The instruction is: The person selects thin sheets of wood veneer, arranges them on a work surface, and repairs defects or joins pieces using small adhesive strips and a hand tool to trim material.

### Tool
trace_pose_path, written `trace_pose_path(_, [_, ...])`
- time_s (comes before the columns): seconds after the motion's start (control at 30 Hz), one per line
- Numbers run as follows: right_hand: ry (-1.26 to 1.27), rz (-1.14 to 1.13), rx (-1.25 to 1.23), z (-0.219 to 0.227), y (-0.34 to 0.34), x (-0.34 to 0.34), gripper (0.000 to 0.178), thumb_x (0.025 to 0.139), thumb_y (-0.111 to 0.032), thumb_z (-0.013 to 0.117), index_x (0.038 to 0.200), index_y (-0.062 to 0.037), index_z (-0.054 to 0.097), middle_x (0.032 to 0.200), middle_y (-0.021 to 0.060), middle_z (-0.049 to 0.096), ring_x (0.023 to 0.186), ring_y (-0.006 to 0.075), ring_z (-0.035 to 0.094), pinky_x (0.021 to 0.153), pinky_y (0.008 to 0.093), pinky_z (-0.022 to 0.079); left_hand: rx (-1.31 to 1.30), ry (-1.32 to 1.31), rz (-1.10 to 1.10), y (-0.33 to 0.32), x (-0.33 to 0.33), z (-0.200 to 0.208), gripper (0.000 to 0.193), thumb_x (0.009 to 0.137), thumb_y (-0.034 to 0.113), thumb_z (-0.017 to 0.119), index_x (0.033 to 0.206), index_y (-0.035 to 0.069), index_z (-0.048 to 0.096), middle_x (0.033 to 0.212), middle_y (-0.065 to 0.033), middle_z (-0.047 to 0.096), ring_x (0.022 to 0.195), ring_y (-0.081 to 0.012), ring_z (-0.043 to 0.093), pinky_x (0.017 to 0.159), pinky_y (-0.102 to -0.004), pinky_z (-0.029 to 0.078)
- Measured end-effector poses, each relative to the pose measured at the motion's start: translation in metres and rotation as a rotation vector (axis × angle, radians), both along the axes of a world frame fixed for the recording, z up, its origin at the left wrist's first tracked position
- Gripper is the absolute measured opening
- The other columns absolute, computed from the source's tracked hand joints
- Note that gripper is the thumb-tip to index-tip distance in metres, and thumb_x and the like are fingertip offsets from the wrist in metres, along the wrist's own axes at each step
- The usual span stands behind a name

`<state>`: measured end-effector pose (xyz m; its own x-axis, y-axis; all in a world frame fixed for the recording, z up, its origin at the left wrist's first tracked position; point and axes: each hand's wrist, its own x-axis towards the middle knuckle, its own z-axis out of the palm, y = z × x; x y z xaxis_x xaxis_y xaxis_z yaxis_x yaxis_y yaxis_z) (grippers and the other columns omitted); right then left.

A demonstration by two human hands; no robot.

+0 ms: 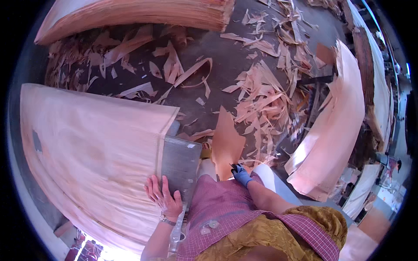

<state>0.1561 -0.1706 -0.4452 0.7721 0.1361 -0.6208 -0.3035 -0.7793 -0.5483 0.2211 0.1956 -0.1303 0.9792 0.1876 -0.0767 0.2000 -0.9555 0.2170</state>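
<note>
Head view: 1 brown pc (227, 141), long axis/tip fwd. L hand (165, 199) spread on 1 pale sheet (96, 135); R hand (242, 175): can't tell grip.

Light with a pinkish-violet cast falls unevenly, leaving the floor (204, 48) dim while the stack (100, 126) looks pale and bright, and white glare blows out at the lower left edge. The curved sheet (335, 122) catches bright patches along its lower part. Fisheye distortion bows straight edges near the black rim, where the far-right clutter (392, 191) looks soft.
</note>
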Motion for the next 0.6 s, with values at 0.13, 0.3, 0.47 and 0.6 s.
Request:
trace_pose_path(0.13, [0.04,-0.007,0.022,-0.008,0.01,0.011,0.035,0.088,-0.02,0.063,0.12,-0.0067,0.062,0.12,0.0202,0.06,0.112,0.0388,0.056,0.095,0.0437,0.046,-0.001,0.011,0.014,0.001,0.001,0.0,0.061,0.101,0.048,0.036,0.144,0.007,0.042,0.151,-0.0226,0.033,0.142,-0.0426,0.026,0.115,-0.0605,0.016])
trace_pose_path(0.3, [0.141,0.057,0.052,-0.001,-0.003,0.049,0.034,0.088,-0.019,0.059,0.121,-0.0092,0.063,0.125,0.0225,0.056,0.114,0.0394,0.056,0.097,0.0444,0.047,0.028,-0.022,0.019,0.0,-0.001,-0.008,0.061,0.1,0.048,0.037,0.143,0.006,0.043,0.15,-0.0248,0.033,0.141,-0.0448,0.026,0.114,-0.0627,0.017])
trace_pose_path(0.47, [-0.042,0.322,0.036,-0.052,-0.043,0.083,0.039,0.091,-0.019,0.056,0.128,-0.0049,0.054,0.13,0.0239,0.053,0.118,0.0433,0.052,0.101,0.0475,0.043,0.086,-0.042,0.052,-0.003,0.002,-0.011,0.061,0.098,0.048,0.039,0.142,0.005,0.041,0.149,-0.0253,0.034,0.14,-0.046,0.029,0.113,-0.0638,0.019])
trace_pose_path(0.6, [-0.049,0.252,-0.022,-0.001,-0.041,0.173,0.039,0.091,-0.016,0.058,0.126,-0.0016,0.054,0.132,0.0246,0.051,0.12,0.0417,0.051,0.101,0.046,0.044,0.092,-0.028,0.054,0.001,0.011,-0.016,0.059,0.096,0.046,0.042,0.141,0.008,0.04,0.149,-0.0247,0.034,0.14,-0.0452,0.029,0.114,-0.0623,0.02])
